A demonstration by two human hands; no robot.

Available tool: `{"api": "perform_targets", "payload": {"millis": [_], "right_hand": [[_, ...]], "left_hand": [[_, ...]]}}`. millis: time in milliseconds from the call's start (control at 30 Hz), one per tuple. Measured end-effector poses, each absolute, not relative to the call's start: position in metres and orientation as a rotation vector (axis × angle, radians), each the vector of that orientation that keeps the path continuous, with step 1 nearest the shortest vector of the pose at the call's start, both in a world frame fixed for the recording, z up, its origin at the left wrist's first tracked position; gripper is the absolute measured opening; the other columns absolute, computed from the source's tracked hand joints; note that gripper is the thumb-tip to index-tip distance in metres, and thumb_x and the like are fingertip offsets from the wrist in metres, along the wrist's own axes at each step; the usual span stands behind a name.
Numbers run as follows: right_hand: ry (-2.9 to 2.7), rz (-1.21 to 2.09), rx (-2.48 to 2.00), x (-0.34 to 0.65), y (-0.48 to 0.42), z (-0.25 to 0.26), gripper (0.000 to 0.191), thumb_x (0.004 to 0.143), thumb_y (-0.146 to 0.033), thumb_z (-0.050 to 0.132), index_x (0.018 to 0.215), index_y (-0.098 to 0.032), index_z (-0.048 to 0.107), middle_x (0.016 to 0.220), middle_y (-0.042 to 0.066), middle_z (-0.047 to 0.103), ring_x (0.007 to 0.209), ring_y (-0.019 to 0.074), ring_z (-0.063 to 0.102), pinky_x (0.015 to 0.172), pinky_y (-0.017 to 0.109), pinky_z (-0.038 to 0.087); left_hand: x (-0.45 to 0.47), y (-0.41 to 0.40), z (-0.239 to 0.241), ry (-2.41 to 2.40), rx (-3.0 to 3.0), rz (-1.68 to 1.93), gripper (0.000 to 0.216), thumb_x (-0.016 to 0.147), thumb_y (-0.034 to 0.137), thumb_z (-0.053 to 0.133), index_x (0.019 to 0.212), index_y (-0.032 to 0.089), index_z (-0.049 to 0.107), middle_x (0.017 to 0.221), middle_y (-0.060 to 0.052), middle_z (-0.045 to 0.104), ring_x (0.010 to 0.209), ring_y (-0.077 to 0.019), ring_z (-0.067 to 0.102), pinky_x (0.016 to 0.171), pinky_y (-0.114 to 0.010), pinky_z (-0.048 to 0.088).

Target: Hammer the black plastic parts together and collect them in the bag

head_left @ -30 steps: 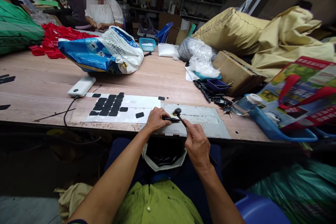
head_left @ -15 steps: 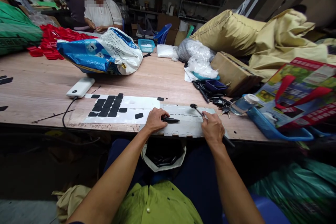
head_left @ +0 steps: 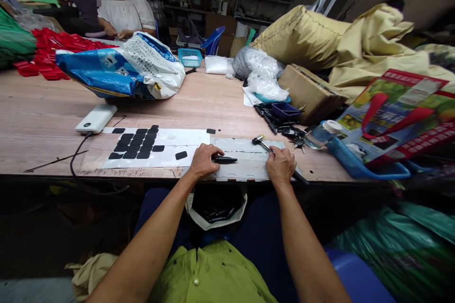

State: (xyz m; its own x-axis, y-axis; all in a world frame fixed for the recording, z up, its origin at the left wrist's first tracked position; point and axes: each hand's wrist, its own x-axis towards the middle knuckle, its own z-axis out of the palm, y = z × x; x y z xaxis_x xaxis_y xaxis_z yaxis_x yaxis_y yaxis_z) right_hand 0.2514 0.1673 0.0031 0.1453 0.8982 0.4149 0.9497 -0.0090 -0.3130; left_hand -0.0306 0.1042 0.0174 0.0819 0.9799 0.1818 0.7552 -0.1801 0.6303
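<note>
My left hand (head_left: 204, 162) is closed on a black pen-shaped piece (head_left: 227, 160), whose tapered end points right. It holds the piece low over a grey board (head_left: 245, 169) at the table's front edge. My right hand (head_left: 280, 166) grips a small hammer (head_left: 267, 146) by its handle. The hammer's dark head with a yellowish face is over the board's far part, and the black handle end sticks out behind my hand. Left of my left hand lies a white sheet (head_left: 170, 158) with several black rounded patches (head_left: 137, 144).
An open bag (head_left: 217, 225) with black pieces sits below the table edge. A white power bank (head_left: 95, 119) with a cable lies at left, behind it a blue-and-white sack (head_left: 121, 68). Black pens, keys, a bottle (head_left: 324, 135) and a blue tray (head_left: 355, 163) crowd the right. Two people sit across.
The whole view has shifted, so things appear a little farther left and higher. The hammer head has turned slightly, and its yellowish face shows now. Both hands keep their hold.
</note>
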Motion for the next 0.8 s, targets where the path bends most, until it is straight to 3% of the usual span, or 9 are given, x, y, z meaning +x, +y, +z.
{"api": "perform_targets", "payload": {"millis": [100,267,400,533,633,800], "right_hand": [[-1.763,-0.132,-1.911,0.251,0.167,0.003,0.032,0.093,-0.024,0.056,0.119,-0.025,0.075,0.108,0.010,0.061,0.097,0.0231,0.046,0.078,0.035,0.029],[-1.765,-0.131,-1.926,0.250,0.167,0.003,0.032,0.093,-0.025,0.055,0.119,-0.024,0.074,0.108,0.011,0.061,0.098,0.0241,0.045,0.079,0.035,0.029],[-1.760,-0.129,-1.933,0.249,0.167,0.004,0.032,0.093,-0.025,0.056,0.119,-0.025,0.074,0.109,0.010,0.061,0.099,0.0240,0.046,0.079,0.035,0.029],[-1.764,-0.125,-1.934,0.249,0.166,0.005,0.031,0.093,-0.024,0.056,0.119,-0.025,0.074,0.110,0.011,0.061,0.101,0.0245,0.047,0.080,0.036,0.031],[-1.772,-0.131,-1.935,0.249,0.166,0.005,0.032,0.093,-0.023,0.056,0.120,-0.025,0.074,0.110,0.011,0.061,0.101,0.0246,0.047,0.080,0.036,0.031],[-1.770,-0.142,-1.932,0.249,0.167,0.004,0.031,0.093,-0.024,0.057,0.119,-0.024,0.074,0.108,0.011,0.061,0.099,0.0245,0.047,0.079,0.036,0.030]], "left_hand": [[-0.030,0.104,0.016,1.715,2.005,0.817,0.046,0.062,0.015,0.069,0.107,0.025,0.078,0.092,-0.002,0.070,0.098,-0.0266,0.055,0.091,-0.040,0.045],[-0.031,0.109,0.011,1.762,2.010,0.813,0.031,0.072,0.039,0.081,0.101,0.027,0.080,0.093,-0.004,0.070,0.100,-0.0275,0.055,0.092,-0.041,0.044],[-0.027,0.102,0.019,1.748,2.025,0.849,0.020,0.077,0.036,0.081,0.093,0.025,0.080,0.089,-0.004,0.069,0.098,-0.0265,0.055,0.092,-0.040,0.043],[-0.004,0.050,0.025,1.398,2.123,1.009,0.021,0.093,0.040,0.065,0.103,0.024,0.074,0.101,-0.007,0.070,0.100,-0.0231,0.058,0.097,-0.039,0.043],[0.019,0.003,0.008,1.074,2.231,0.757,0.027,0.099,0.044,0.055,0.110,0.026,0.072,0.098,-0.006,0.071,0.093,-0.0211,0.062,0.089,-0.037,0.045],[0.022,-0.018,-0.042,1.438,1.923,0.754,0.024,0.099,0.041,0.054,0.105,0.027,0.071,0.096,-0.004,0.071,0.089,-0.0199,0.065,0.082,-0.034,0.049]]}}
